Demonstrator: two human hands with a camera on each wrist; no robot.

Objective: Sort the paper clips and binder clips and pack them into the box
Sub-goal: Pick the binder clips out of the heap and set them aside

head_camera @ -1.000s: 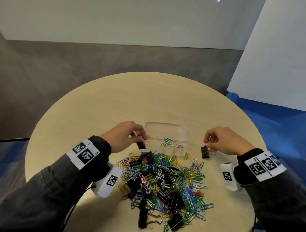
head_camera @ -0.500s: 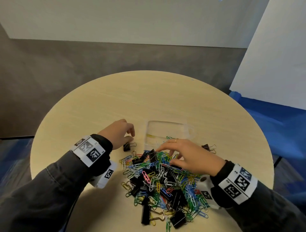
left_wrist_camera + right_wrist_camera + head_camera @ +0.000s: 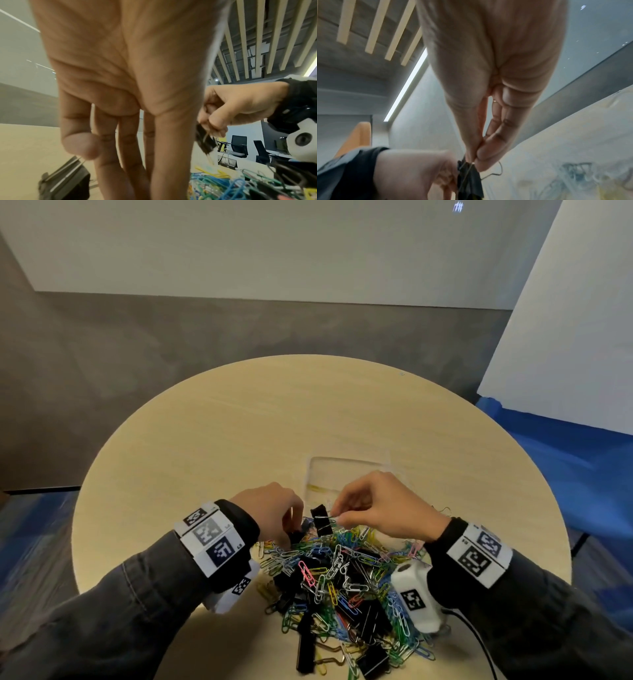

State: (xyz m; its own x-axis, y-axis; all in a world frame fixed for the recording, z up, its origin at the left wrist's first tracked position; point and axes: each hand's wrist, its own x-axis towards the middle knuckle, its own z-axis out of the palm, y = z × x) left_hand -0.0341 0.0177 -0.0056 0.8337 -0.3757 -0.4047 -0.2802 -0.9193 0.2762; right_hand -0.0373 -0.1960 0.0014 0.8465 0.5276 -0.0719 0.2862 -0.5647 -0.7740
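Note:
A pile of coloured paper clips and black binder clips (image 3: 342,577) lies on the near side of the round table. Behind it stands the clear plastic box (image 3: 346,474), partly hidden by my hands. My right hand (image 3: 337,517) pinches the wire handle of a black binder clip (image 3: 322,520) and holds it above the pile's far edge; the right wrist view shows the pinch (image 3: 474,162) on that clip (image 3: 469,181). My left hand (image 3: 291,534) reaches down with straight fingers (image 3: 130,155) at the pile's far left corner; its tips are hidden.
A lone black binder clip (image 3: 65,180) lies on the table just left of my left hand. Wire handles of another clip (image 3: 445,511) show behind my right wrist. The wooden table (image 3: 239,440) stretches bare beyond the box. A white board and blue floor are at the right.
My right hand went from the table's right side into the pile and has lifted a black binder clip by its handle. My left hand let go of its clip and moved right to the pile.

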